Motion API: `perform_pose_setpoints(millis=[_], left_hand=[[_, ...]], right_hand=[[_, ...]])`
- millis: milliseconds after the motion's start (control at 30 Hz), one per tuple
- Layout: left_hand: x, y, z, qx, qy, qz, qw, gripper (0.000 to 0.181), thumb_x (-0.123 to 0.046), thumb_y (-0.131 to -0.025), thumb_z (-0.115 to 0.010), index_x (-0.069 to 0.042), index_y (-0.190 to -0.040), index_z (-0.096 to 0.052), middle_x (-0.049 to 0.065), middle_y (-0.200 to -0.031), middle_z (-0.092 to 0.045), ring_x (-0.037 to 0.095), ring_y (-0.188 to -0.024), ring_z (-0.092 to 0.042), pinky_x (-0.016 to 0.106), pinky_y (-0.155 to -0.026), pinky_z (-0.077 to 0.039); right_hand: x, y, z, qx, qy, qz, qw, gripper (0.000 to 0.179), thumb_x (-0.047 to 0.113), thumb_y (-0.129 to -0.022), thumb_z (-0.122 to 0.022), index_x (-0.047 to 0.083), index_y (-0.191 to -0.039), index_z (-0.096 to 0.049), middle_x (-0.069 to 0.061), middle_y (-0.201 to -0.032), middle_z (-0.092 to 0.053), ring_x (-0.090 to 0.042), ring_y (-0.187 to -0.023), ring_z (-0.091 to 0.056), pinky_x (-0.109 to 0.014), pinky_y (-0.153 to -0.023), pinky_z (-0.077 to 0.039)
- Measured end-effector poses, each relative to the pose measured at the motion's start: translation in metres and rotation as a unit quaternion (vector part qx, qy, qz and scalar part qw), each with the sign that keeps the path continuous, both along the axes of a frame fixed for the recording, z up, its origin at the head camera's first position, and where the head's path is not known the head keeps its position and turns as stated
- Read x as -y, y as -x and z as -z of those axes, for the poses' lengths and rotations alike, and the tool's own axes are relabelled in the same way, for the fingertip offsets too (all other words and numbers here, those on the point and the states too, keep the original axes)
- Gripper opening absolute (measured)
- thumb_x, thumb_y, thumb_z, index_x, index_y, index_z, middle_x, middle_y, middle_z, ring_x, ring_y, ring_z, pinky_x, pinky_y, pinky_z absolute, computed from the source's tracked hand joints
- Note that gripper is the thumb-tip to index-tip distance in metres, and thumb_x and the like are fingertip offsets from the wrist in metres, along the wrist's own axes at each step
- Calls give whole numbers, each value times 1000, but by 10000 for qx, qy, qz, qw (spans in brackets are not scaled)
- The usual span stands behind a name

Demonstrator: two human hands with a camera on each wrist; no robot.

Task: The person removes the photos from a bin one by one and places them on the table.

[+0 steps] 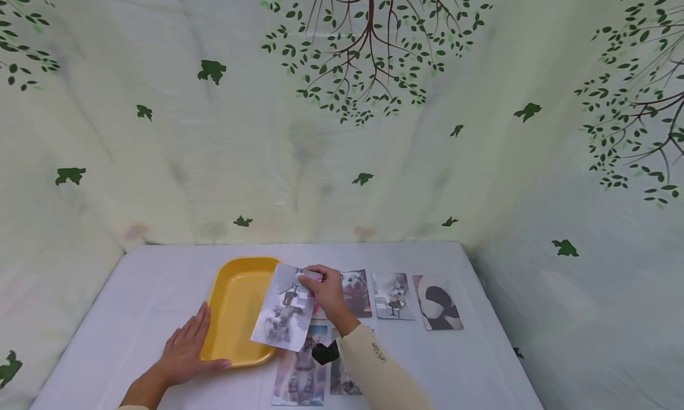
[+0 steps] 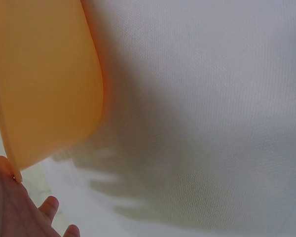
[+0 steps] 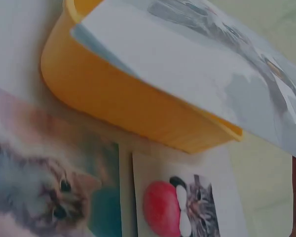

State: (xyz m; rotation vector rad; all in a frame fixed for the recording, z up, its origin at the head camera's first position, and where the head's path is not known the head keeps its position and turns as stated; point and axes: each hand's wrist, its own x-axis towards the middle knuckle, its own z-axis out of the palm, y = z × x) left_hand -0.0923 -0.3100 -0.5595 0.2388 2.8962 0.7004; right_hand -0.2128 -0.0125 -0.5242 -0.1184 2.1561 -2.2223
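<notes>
A yellow tray (image 1: 235,315) sits on the white-covered table. My left hand (image 1: 184,347) lies against its left edge, fingers straight and thumb along the near rim; the left wrist view shows the tray's outer wall (image 2: 44,89) beside part of that hand (image 2: 17,210). Between thumb and fingers, my right hand (image 1: 328,291) pinches the upper right corner of a glossy photo card (image 1: 283,315) with a kitten picture. The card tilts over the tray's right rim, and its lower part overlaps another card. In the right wrist view the card (image 3: 177,59) partly covers the tray's wall (image 3: 103,103).
Further cards lie right of the tray: a furry animal (image 1: 355,294), a kitten with a glass (image 1: 394,295) and a black-and-white picture (image 1: 439,303). Nearer are a kitten card (image 1: 301,377) and one partly under the right sleeve (image 1: 382,368). A leaf-patterned cloth (image 1: 299,184) hangs behind.
</notes>
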Motion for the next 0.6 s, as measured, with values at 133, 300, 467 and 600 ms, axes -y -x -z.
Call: perform_pose_setpoints(millis=[133,300,467,600], left_hand=[[0,0,0,21,-61,-18,10000,125,-56,-74,-72,3,-152,5,18,-160,8,53,-135,-15,70,-101,-12],[-1,0,0,-39,3,-7,10000,125,-57,-73,-72,3,-151,4,20,-160,6,54,-134,-15,69,-101,-13],[-2,0,-3,68,-49,-69,9999,125,-56,-73,-73,5,-151,4,21,-160,6,55,-134,-12,70,-101,-11],[-2,1,-4,103,-37,-97,9999,124,-56,-73,-73,7,-150,1,22,-159,4,55,-134,-11,71,-100,-10]], right_hand=[[-31,-8,-9,-11,-194,-86,9998,22,5,-83,-74,-7,-101,-70,1,-60,-58,-6,-46,-46,-19,-46,-42],[-74,-10,1,186,-442,-142,9987,27,6,-83,-75,-7,-106,-69,4,-61,-54,-7,-46,-43,-21,-46,-40],[-116,-14,19,286,-815,245,9960,29,11,-80,-79,-4,-103,-71,5,-53,-47,-6,-46,-42,-20,-45,-37],[-148,-21,28,422,-1208,568,9902,28,15,-79,-80,-1,-101,-72,1,-67,-55,-9,-57,-48,-22,-51,-41]])
